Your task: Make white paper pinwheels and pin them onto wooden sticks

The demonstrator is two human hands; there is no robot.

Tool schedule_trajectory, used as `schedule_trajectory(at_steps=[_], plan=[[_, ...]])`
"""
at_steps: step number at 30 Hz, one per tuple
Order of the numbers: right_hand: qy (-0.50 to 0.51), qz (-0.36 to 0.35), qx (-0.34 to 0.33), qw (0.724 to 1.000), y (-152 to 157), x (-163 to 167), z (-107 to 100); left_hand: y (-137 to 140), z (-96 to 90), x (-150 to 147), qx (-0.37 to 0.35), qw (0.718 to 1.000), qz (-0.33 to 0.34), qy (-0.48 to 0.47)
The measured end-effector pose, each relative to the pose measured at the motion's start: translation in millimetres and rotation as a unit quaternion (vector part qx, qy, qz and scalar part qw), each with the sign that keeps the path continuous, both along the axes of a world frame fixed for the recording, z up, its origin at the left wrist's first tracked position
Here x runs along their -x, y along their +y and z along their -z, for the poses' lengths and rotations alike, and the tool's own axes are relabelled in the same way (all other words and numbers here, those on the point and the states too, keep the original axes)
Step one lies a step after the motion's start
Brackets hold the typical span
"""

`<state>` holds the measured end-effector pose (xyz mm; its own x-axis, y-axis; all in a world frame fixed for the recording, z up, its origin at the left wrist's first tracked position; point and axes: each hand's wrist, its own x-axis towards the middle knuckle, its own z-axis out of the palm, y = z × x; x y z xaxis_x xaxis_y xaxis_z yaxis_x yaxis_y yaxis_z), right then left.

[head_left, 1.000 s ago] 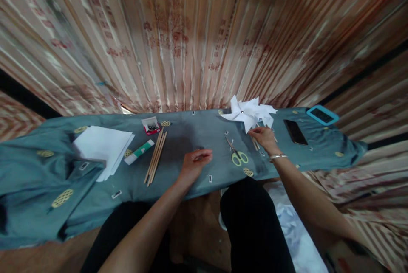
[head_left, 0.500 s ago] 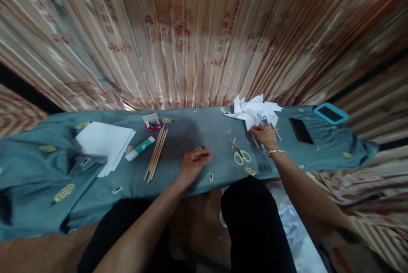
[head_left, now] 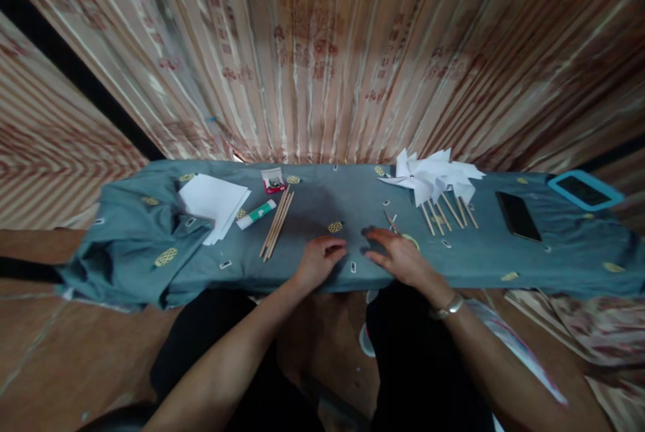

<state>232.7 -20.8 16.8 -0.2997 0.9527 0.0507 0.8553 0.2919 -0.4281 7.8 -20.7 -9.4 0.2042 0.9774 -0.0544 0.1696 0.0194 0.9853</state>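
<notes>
My left hand [head_left: 321,260] rests near the front of the cloth-covered table, fingers loosely bent with a gap at the thumb, nothing in it. Facing it, my right hand [head_left: 396,254] is open, thumb and fingers apart, and holds nothing. It partly hides the scissors [head_left: 410,240], whose blade and a bit of the yellow-green handle show. Behind it to the right, several white paper pinwheels [head_left: 436,173] lie overlapped, their wooden sticks [head_left: 452,210] pointing toward me. Left of my left hand lies a bunch of loose wooden sticks [head_left: 277,225].
A glue stick [head_left: 256,214], a small red-and-white box of pins [head_left: 273,180] and white paper sheets [head_left: 214,202] lie at left. At right are a dark phone [head_left: 519,216] and a blue-framed device [head_left: 585,191]. A patterned curtain [head_left: 322,49] hangs behind the table.
My right hand has let go of a pinwheel's stick and come left and nearer, over the scissors. My left hand has stayed about in place. The view has turned a little left.
</notes>
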Motion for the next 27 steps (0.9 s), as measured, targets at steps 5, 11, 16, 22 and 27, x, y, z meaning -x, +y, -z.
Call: schedule_trajectory(at_steps=[5, 11, 16, 22, 27], plan=[[-0.122, -0.09, 0.028, 0.988, -15, 35, 8, -13, 2.4, 22, -0.127, 0.968, 0.103, 0.191], [-0.134, -0.083, 0.036, 0.987, -17, 34, 5, -20, 10.0, 25, -0.166, 0.921, 0.15, 0.318], [-0.154, -0.072, 0.044, 0.984, -17, 40, 1, -26, 0.7, 17, -0.159, 0.902, 0.146, 0.373], [-0.147, -0.067, 0.027, 0.987, -21, 38, 10, -32, -8.8, 12, -0.154, 0.888, 0.148, 0.407], [-0.067, -0.056, 0.041, 0.995, -24, 43, -5, -30, -5.4, 18, -0.169, 0.879, 0.17, 0.411]])
